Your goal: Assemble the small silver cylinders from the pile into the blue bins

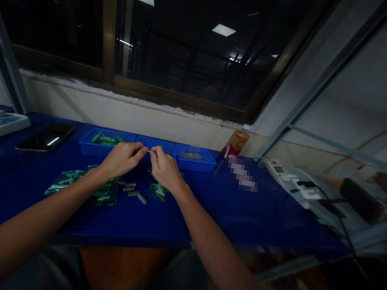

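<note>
Metal part (151,151): small, slim, greyish, positioned above the surface (205,210) between the fingertips of both hands. Its exact shape cannot be made out.

Left to right:

1. Phone (46,136): flat on the surface, apart from the work area.
2. Green packets (65,181): lying near the left forearm. Glossy film; judged light, limp and slippery. Take hold at an edge.
3. Left bin (95,150): blue, low-walled, with green material inside. Judged stiff and light; grip by the rim.
4. Left hand (123,157): thumb and fingers drawn together in a narrow pinch on the left end of the metal part.
5. Loose metal cylinders (130,187): lying on the surface below the hands. Judged rigid, smooth and liable to roll; light enough for a fingertip pinch across the sides. Whether they are hollow cannot be told.
6. Metal part: judged stiff, light and prone to slip or spin. Hold near both ends with moderate pressure.
7. Right hand (166,166): likewise in a narrow pinch, on the right end.
8. Small green packet (158,191): on the surface, just beside the right wrist.
9. Right bin (199,166): contains clear, thin material.
10. Bottle (236,143): near the right bin.
</note>
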`<action>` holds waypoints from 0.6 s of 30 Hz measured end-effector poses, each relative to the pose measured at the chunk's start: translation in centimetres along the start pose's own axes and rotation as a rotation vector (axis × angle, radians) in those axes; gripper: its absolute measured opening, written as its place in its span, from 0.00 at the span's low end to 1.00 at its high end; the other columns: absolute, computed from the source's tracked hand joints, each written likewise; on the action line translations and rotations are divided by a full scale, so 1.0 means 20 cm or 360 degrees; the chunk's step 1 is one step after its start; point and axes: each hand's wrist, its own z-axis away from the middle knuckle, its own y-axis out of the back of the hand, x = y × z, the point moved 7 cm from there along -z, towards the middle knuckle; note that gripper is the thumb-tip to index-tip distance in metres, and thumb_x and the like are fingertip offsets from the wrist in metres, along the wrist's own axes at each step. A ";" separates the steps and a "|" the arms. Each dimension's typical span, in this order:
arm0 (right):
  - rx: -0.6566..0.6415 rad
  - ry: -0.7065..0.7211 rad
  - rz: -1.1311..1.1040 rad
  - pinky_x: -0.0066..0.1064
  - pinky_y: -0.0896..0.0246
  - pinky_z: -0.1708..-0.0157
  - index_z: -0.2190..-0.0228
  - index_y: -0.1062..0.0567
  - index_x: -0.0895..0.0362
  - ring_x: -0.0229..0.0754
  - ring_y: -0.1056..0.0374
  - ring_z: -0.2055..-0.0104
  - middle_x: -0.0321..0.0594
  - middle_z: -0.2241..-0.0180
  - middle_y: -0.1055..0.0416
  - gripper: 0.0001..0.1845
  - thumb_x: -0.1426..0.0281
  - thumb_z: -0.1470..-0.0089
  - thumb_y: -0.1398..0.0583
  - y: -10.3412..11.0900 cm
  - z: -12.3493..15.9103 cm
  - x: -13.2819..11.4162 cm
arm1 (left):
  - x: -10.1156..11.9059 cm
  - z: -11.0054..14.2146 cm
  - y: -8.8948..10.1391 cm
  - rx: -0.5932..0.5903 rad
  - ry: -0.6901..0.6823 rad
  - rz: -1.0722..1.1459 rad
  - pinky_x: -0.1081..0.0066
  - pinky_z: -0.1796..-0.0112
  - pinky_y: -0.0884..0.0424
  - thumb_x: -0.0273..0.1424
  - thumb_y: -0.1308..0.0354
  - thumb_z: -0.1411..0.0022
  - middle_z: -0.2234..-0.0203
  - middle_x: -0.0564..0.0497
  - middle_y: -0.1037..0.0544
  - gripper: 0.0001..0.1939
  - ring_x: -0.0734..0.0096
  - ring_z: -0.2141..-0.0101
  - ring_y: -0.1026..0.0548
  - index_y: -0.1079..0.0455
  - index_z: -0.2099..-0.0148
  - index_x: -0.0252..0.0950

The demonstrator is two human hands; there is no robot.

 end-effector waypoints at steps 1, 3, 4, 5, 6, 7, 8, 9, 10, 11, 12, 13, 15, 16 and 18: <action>0.0000 -0.0012 0.0029 0.27 0.48 0.68 0.57 0.36 0.55 0.40 0.30 0.65 0.41 0.67 0.26 0.17 0.63 0.38 0.60 0.00 0.00 0.00 | 0.00 0.00 0.00 -0.0017 0.0001 -0.0002 0.72 0.72 0.39 0.38 0.60 0.36 0.77 0.49 0.25 0.20 0.69 0.75 0.28 0.32 0.70 0.35; -0.0010 -0.0045 0.0100 0.28 0.48 0.68 0.59 0.35 0.55 0.40 0.31 0.66 0.42 0.67 0.26 0.18 0.64 0.38 0.61 -0.01 0.00 0.01 | 0.01 0.00 -0.02 -0.0057 -0.0012 -0.0010 0.72 0.71 0.39 0.38 0.61 0.36 0.77 0.49 0.26 0.21 0.70 0.75 0.29 0.34 0.72 0.35; -0.0010 -0.0060 0.0133 0.28 0.49 0.69 0.60 0.35 0.56 0.40 0.31 0.66 0.42 0.67 0.26 0.19 0.64 0.38 0.61 -0.01 0.00 0.02 | 0.02 0.00 -0.02 -0.0075 -0.0024 -0.0018 0.72 0.71 0.39 0.38 0.61 0.36 0.78 0.49 0.26 0.21 0.70 0.75 0.29 0.34 0.72 0.35; -0.0003 -0.0074 0.0160 0.28 0.49 0.69 0.61 0.35 0.56 0.41 0.31 0.67 0.42 0.67 0.26 0.19 0.64 0.38 0.62 -0.01 0.00 0.02 | 0.02 0.00 -0.03 -0.0081 -0.0035 -0.0025 0.72 0.72 0.39 0.38 0.61 0.36 0.78 0.49 0.26 0.20 0.70 0.75 0.29 0.34 0.71 0.35; 0.0011 -0.0086 0.0181 0.28 0.49 0.70 0.61 0.34 0.56 0.41 0.31 0.67 0.42 0.68 0.26 0.20 0.64 0.38 0.62 -0.01 0.00 0.03 | 0.03 0.00 -0.03 -0.0078 -0.0039 -0.0022 0.72 0.72 0.39 0.39 0.60 0.36 0.77 0.49 0.26 0.20 0.70 0.75 0.29 0.33 0.70 0.35; 0.0028 -0.0095 0.0197 0.28 0.50 0.71 0.62 0.34 0.56 0.41 0.31 0.67 0.42 0.69 0.26 0.20 0.64 0.38 0.62 -0.01 0.00 0.03 | 0.03 0.00 -0.03 -0.0064 -0.0038 -0.0005 0.72 0.72 0.39 0.39 0.59 0.36 0.77 0.50 0.26 0.18 0.70 0.75 0.29 0.33 0.67 0.35; 0.0043 -0.0104 0.0211 0.28 0.50 0.71 0.62 0.34 0.56 0.41 0.31 0.68 0.42 0.69 0.26 0.20 0.64 0.38 0.63 -0.01 -0.01 0.04 | 0.03 0.00 -0.02 -0.0044 -0.0035 0.0027 0.72 0.73 0.39 0.40 0.58 0.37 0.76 0.50 0.26 0.17 0.70 0.75 0.28 0.32 0.63 0.35; 0.0052 -0.0112 0.0223 0.28 0.50 0.71 0.63 0.34 0.56 0.41 0.30 0.68 0.42 0.70 0.26 0.21 0.64 0.38 0.63 -0.01 -0.01 0.04 | 0.03 0.01 -0.02 -0.0025 -0.0037 0.0068 0.73 0.73 0.38 0.40 0.56 0.38 0.76 0.51 0.26 0.16 0.70 0.75 0.28 0.33 0.59 0.35; 0.0051 -0.0120 0.0235 0.29 0.50 0.72 0.63 0.34 0.57 0.41 0.30 0.68 0.43 0.70 0.26 0.21 0.64 0.38 0.63 -0.01 -0.01 0.04 | 0.03 0.01 -0.02 -0.0009 -0.0043 0.0111 0.73 0.73 0.38 0.39 0.54 0.39 0.75 0.51 0.25 0.15 0.70 0.75 0.28 0.34 0.56 0.35; 0.0044 -0.0128 0.0247 0.29 0.50 0.72 0.63 0.34 0.57 0.42 0.30 0.68 0.43 0.70 0.26 0.21 0.64 0.38 0.62 -0.01 -0.01 0.05 | 0.03 0.01 -0.02 0.0001 -0.0054 0.0141 0.74 0.73 0.37 0.39 0.52 0.39 0.75 0.52 0.25 0.15 0.70 0.74 0.27 0.35 0.54 0.36; 0.0031 -0.0132 0.0258 0.29 0.50 0.72 0.64 0.33 0.57 0.42 0.30 0.68 0.44 0.70 0.26 0.21 0.64 0.38 0.62 -0.02 -0.01 0.05 | 0.03 0.01 -0.02 0.0005 -0.0069 0.0152 0.74 0.73 0.37 0.38 0.52 0.40 0.75 0.52 0.25 0.15 0.70 0.74 0.27 0.35 0.54 0.36; 0.0017 -0.0135 0.0268 0.29 0.50 0.72 0.64 0.33 0.58 0.42 0.30 0.69 0.44 0.71 0.26 0.21 0.64 0.38 0.62 -0.02 -0.01 0.05 | 0.03 0.01 -0.02 0.0005 -0.0082 0.0147 0.74 0.73 0.36 0.37 0.51 0.40 0.75 0.51 0.25 0.14 0.70 0.74 0.27 0.35 0.55 0.36; -0.0010 -0.0134 0.0275 0.29 0.50 0.72 0.65 0.32 0.58 0.42 0.30 0.69 0.44 0.71 0.26 0.21 0.64 0.38 0.62 -0.03 -0.01 0.04 | 0.02 0.00 -0.03 0.0000 -0.0092 0.0121 0.74 0.73 0.36 0.37 0.52 0.39 0.74 0.51 0.24 0.13 0.70 0.74 0.27 0.33 0.58 0.35; -0.0018 -0.0130 0.0271 0.29 0.49 0.72 0.65 0.32 0.58 0.42 0.30 0.70 0.44 0.71 0.26 0.22 0.64 0.38 0.62 -0.03 -0.01 0.04 | 0.02 0.00 -0.03 -0.0002 -0.0087 0.0106 0.73 0.72 0.36 0.36 0.52 0.39 0.74 0.50 0.24 0.13 0.70 0.73 0.26 0.33 0.58 0.35; -0.0022 -0.0120 0.0235 0.28 0.49 0.71 0.65 0.32 0.58 0.42 0.30 0.69 0.43 0.71 0.26 0.22 0.64 0.38 0.62 -0.03 -0.01 0.04 | 0.01 0.00 -0.04 -0.0008 -0.0063 0.0069 0.73 0.71 0.36 0.36 0.53 0.39 0.72 0.49 0.23 0.13 0.68 0.72 0.26 0.33 0.58 0.34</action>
